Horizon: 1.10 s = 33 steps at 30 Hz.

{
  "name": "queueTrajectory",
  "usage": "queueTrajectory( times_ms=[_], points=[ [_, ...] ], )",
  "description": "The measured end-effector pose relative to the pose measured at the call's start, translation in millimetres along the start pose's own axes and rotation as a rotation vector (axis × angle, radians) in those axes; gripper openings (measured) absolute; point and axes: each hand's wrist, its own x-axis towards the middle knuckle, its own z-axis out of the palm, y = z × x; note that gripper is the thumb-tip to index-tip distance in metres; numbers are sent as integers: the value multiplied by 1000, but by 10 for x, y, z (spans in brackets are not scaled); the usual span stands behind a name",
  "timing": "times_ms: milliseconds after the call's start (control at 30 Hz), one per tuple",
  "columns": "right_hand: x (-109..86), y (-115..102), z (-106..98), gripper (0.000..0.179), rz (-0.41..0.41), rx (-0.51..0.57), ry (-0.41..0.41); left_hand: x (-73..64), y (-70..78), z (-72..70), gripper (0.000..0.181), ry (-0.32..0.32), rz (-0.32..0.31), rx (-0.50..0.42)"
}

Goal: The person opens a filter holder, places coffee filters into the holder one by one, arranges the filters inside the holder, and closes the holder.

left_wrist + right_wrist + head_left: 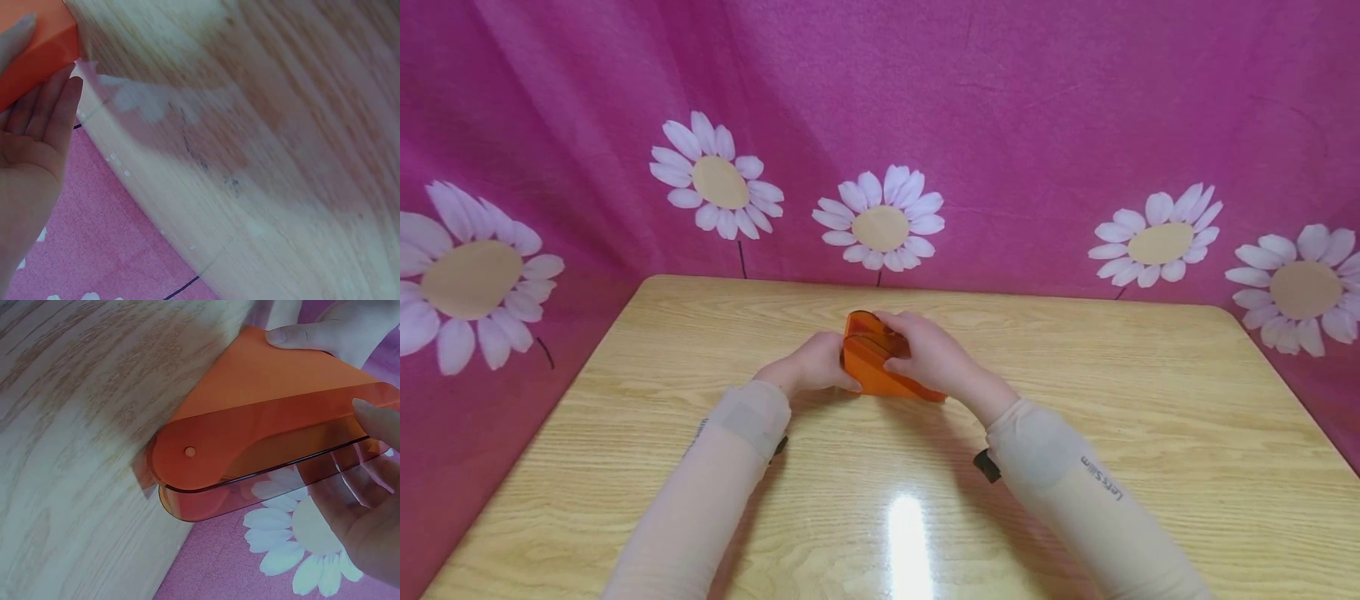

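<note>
An orange plastic holder (880, 382) stands on the wooden table between my two hands. The right wrist view shows its solid wedge-shaped body (262, 375) and a see-through orange cover (219, 434) with two rounded side panels, joined by a small round pin (190, 451). My left hand (811, 364) grips the body's left end, thumb on the near face and fingers on the far side. My right hand (932, 354) holds the cover's upper part, its thumb on the near panel; its fingers show behind and through the clear plastic.
The wooden table (1075, 375) has rounded far corners and a bright light reflection near the front. Pink cloth (1000, 125) with large white daisies hangs behind it and along both sides. Both forearms wear pale sleeves (1060, 467), with small dark pieces at the wrists.
</note>
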Motion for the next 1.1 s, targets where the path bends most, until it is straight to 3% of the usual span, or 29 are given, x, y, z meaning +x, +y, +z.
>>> queueTrajectory(
  times_ms=[600,800,1100],
  points=[
    [-71,173,92,68,29,59,4,-15,19,16,37,23,7,23],
    [-111,244,58,69,44,66,5,57,67,65,39,26,24,84],
    [-185,385,-47,65,133,65,50,212,248,235,46,79,38,52]
  ],
)
